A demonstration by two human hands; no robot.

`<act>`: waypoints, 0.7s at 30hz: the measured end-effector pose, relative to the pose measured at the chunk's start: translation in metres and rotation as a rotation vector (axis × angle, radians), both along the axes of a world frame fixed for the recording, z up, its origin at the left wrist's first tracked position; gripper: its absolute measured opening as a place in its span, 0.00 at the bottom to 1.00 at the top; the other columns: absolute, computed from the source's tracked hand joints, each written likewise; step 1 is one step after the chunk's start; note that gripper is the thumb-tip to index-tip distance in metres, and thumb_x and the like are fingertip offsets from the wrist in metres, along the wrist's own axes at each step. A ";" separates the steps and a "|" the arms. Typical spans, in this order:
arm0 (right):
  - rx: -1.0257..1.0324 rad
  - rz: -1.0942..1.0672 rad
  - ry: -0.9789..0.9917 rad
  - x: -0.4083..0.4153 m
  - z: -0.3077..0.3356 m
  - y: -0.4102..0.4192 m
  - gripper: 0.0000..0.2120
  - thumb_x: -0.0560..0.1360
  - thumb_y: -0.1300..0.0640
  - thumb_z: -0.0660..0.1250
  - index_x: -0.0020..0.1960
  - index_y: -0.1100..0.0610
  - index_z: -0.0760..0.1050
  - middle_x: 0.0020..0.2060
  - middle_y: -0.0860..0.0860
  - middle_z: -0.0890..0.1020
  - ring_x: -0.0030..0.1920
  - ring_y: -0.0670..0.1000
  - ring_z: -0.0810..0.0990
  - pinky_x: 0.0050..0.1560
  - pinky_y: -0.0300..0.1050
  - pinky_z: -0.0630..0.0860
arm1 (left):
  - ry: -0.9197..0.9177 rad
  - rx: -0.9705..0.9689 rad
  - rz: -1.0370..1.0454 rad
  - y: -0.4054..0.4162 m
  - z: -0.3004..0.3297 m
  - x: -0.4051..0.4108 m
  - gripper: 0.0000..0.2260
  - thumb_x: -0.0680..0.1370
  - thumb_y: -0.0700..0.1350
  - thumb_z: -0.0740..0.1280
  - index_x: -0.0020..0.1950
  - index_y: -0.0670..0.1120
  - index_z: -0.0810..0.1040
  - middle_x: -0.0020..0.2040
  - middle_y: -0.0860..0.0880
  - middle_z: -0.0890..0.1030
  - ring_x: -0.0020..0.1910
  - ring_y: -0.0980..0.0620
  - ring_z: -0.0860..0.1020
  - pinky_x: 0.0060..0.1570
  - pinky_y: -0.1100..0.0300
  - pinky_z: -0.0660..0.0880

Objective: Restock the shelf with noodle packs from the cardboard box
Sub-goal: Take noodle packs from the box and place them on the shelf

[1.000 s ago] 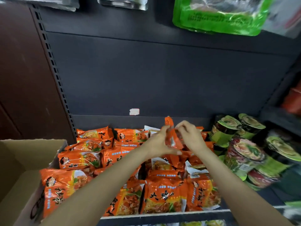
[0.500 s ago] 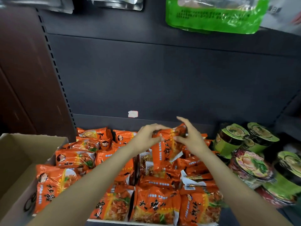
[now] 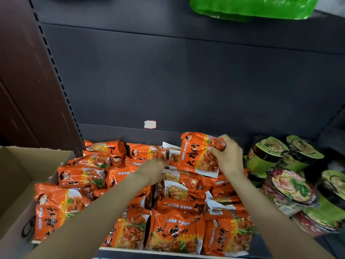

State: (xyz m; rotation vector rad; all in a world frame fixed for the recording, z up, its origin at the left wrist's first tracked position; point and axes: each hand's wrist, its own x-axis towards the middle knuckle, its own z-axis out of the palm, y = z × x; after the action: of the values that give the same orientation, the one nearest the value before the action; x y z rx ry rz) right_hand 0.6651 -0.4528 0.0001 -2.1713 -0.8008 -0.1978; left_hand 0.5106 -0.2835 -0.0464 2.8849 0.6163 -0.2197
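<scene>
- Noodle pack (image 3: pixel 199 153) – orange, held face-up above the back of the shelf pile (image 3: pixel 168 202), just left of the green cup noodles (image 3: pixel 276 156).
- Right hand (image 3: pixel 228 157): thumb and fingers curled round the pack's right edge, firm pinch; the pack hangs tilted, its lower edge touching the packs under it.
- Left hand (image 3: pixel 155 170): reaching into the pile left of the held pack, fingers partly buried among packs – cannot tell if it grips one or just presses them flat.
- Step, as I read it: seat this pack in the back row. Shelf looks nearly full, so the task is probably well along.
- To do it well: use the left hand to flatten or part the packs below, then lay the pack down label-up, matching the front row.
- Risk: loose foil packs slide – release only once it sits flat, and keep it off the cup stack.
- Cardboard box (image 3: pixel 20 184) sits left of the pile, near side open; no packs visible in the part shown.
</scene>
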 end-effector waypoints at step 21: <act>-0.352 0.292 0.186 -0.024 -0.020 0.015 0.17 0.74 0.55 0.70 0.60 0.61 0.75 0.57 0.55 0.79 0.58 0.54 0.76 0.47 0.38 0.65 | -0.336 -0.256 -0.016 0.001 0.005 -0.031 0.08 0.77 0.39 0.67 0.53 0.47 0.81 0.50 0.50 0.83 0.50 0.55 0.79 0.50 0.67 0.72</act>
State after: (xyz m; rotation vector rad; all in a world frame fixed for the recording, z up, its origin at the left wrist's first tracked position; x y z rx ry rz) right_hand 0.6411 -0.4380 -0.0202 -2.3158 -1.0948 0.3112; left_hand 0.4797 -0.2828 -0.0418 2.5958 0.4654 0.1700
